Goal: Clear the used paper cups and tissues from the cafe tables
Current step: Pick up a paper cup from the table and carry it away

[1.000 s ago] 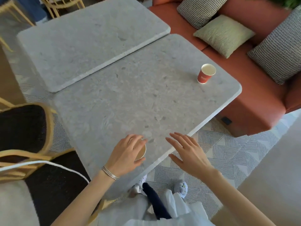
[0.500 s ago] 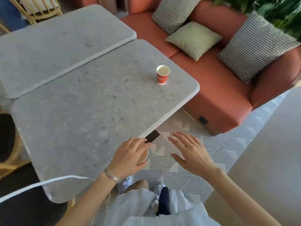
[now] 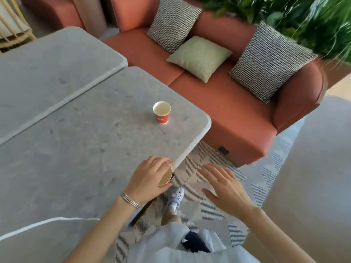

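Looking down from the head camera: left hand [image 3: 150, 179] curled round a held cup [image 3: 165, 178], fingers wrapped over the rim from above, thumb underneath, only a tan sliver of cup showing, right at the near edge of the grey table [image 3: 79, 149]. Closed firmly enough to carry, by the look of it. Right hand [image 3: 223, 185] spread flat and empty, fingers [image 3: 209, 170] apart, hovering over the patterned floor, touching nothing. Red paper cup [image 3: 161, 112] standing upright near the far corner of the table, by the orange sofa [image 3: 218, 103], well apart from both hands. Likely light, thin-walled, easy to crush or tip; contents impossible to tell. Best taken gently round the side wall, or stacked into the held one. No tissues visible.
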The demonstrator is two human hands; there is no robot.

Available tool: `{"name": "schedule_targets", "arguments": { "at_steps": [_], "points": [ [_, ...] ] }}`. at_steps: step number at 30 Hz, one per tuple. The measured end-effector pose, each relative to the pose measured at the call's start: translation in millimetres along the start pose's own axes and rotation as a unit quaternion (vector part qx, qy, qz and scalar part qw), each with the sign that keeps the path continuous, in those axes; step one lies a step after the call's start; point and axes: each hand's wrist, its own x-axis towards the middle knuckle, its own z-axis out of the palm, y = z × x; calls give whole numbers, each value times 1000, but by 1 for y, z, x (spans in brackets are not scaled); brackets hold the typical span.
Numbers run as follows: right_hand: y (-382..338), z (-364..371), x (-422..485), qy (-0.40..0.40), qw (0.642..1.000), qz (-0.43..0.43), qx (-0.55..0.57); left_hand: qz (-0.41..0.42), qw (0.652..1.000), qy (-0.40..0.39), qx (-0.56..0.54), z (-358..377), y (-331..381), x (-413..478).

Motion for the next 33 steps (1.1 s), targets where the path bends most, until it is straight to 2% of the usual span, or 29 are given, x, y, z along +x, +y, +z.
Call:
{"name": "schedule_targets", "arguments": {
  "at_steps": [10,14,18,24,29,33],
  "points": [
    [56,-34,124,34,999,4,-1,8,995,100,-2,-44,-80,149],
    [68,-39,152,47,999,7,8,-15,994,111,-11,-39,-102,185],
    [80,-36,168,42,999,5,7,-28,996,83,-19,-18,-120,207],
    [94,-30,172,25,999,26,14,-59,997,-9,-39,21,-139,219],
    [103,-23,168,5,999,43,13,-93,994,-10,-64,45,-144,217],
    [107,-17,158,-2,997,77,16,-66,996,-28,-57,51,-138,221]
  ]
}}
